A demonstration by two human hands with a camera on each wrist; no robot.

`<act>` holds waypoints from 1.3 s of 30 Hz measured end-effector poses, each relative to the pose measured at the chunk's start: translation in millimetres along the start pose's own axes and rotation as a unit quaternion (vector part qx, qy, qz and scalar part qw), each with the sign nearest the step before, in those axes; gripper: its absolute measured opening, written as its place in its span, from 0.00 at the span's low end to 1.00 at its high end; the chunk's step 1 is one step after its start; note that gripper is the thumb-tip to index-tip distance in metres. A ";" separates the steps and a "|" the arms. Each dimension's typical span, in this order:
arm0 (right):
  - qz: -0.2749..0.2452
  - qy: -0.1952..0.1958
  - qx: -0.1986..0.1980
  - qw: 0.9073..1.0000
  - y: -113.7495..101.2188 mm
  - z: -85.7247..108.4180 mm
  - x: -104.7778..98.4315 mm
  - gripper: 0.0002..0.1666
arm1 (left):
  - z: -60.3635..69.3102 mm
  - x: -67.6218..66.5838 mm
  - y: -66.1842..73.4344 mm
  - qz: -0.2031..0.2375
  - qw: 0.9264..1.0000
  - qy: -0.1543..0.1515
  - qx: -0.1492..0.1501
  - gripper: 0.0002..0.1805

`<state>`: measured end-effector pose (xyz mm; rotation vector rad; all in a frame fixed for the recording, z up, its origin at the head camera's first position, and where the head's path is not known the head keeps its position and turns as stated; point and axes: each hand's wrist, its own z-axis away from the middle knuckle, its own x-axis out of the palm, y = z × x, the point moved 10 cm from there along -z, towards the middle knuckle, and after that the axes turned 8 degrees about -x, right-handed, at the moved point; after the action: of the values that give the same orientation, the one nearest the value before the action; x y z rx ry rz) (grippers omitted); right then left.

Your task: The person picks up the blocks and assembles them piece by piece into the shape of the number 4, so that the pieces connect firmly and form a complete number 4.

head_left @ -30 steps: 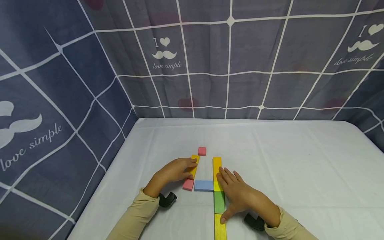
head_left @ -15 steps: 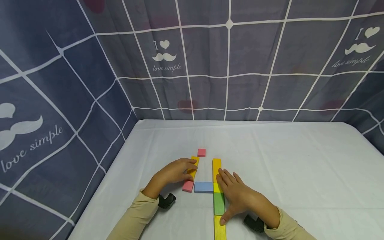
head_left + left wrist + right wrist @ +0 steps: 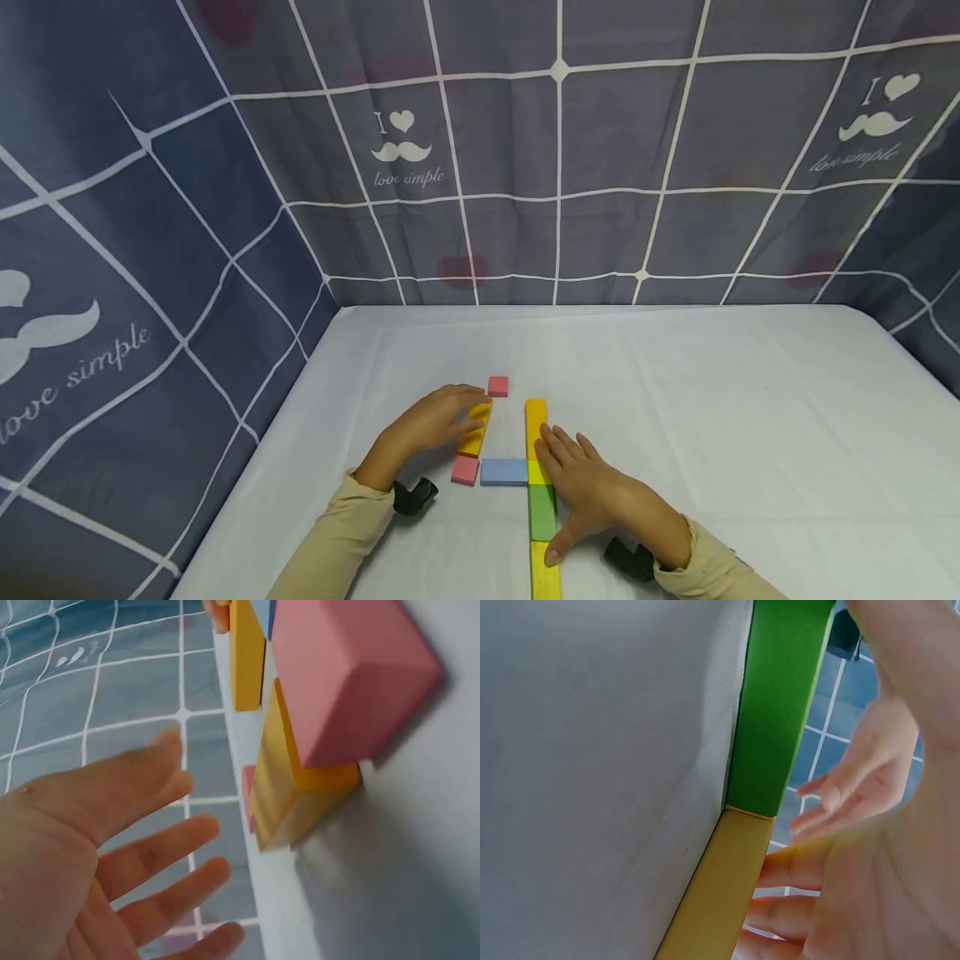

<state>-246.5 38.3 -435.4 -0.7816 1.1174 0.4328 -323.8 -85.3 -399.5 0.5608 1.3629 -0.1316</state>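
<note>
My left hand [image 3: 429, 423] hovers over an orange-yellow block [image 3: 469, 445], its fingers loosely extended. In the left wrist view a gap shows between that hand [image 3: 67, 855] and the block [image 3: 279, 784]. A pink block [image 3: 465, 471] touches the orange-yellow block's near end, beside a blue block [image 3: 504, 472]. My right hand [image 3: 596, 492] lies spread along a straight row, its fingertips at an orange-yellow block [image 3: 535, 417] and its thumb on a yellow block [image 3: 545, 575]. Between these sit a small yellow block [image 3: 537, 472] and a green block [image 3: 542, 512].
A small pink block [image 3: 498, 386] lies beyond the left hand. White cloth [image 3: 712, 400] covers the table, with checked curtains [image 3: 615, 133] rising behind and at the left. Each wrist wears a black camera mount, such as the left one [image 3: 415, 497].
My left fingers have let go of the orange-yellow block and lifted slightly off it. The block's near end now meets the pink block. My right hand keeps its place; the head view shifted slightly.
</note>
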 end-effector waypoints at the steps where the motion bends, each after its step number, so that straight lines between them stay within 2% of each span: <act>1: -0.001 0.001 -0.002 1.000 -0.6 -0.3 -0.3 0.79 | -3.3 -0.5 1.8 -0.001 1.000 0.002 0.004 0.21; 3: 0.001 0.001 -0.004 1.000 -0.9 -0.7 0.0 0.79 | -11.7 -1.6 7.0 -0.006 1.000 0.006 0.014 0.19; 6: 0.006 -0.002 -0.001 1.000 -0.4 0.0 0.7 0.79 | -25.5 -1.0 13.3 -0.023 1.000 0.001 0.012 0.19; 10: 0.009 -0.006 0.000 1.000 -0.1 -0.3 2.1 0.79 | -38.3 5.0 16.4 -0.049 0.998 -0.024 -0.009 0.20; 14: 0.011 -0.004 -0.001 1.000 -1.1 -0.9 1.9 0.78 | -43.8 13.2 16.6 -0.066 0.996 -0.051 -0.019 0.21; 18: 0.010 0.000 -0.003 1.000 -3.0 -1.0 0.9 0.78 | -45.0 18.0 9.6 -0.067 0.995 -0.064 -0.037 0.21; 23: 0.015 -0.002 0.003 1.000 -1.7 0.7 0.3 0.78 | -43.7 18.3 -0.4 -0.042 0.995 -0.070 -0.054 0.21; 31: 0.013 -0.006 0.005 1.000 -0.7 2.5 -0.2 0.77 | -37.8 17.7 -1.3 -0.024 0.997 -0.070 -0.031 0.23; 39: 0.013 -0.005 0.004 1.000 -2.5 1.6 -0.8 0.76 | -36.7 18.3 -5.4 -0.030 0.997 -0.062 -0.030 0.22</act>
<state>-244.2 37.8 -433.5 -0.7584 1.1207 0.4532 -354.5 -69.2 -422.2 0.4544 1.2587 -0.1705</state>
